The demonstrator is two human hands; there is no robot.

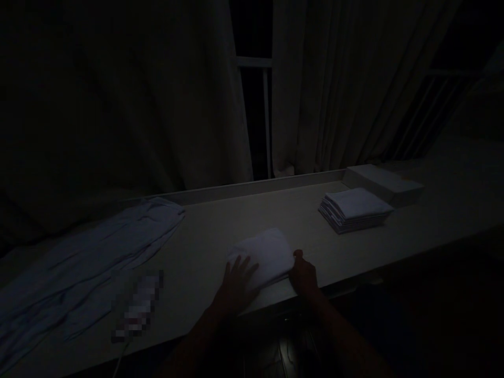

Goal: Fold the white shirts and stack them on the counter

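Pale folded cloth (271, 252) lies under my splayed left grip (238, 279); my right grip (304, 275) curls at its edge, whether pinching I can't tell.

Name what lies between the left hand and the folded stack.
In the head view: the folded cloth, the right hand at its edge, then bare tabletop.

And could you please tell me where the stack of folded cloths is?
In the head view, the stack is toward the right of the counter, beside the pale box and beyond the right hand.
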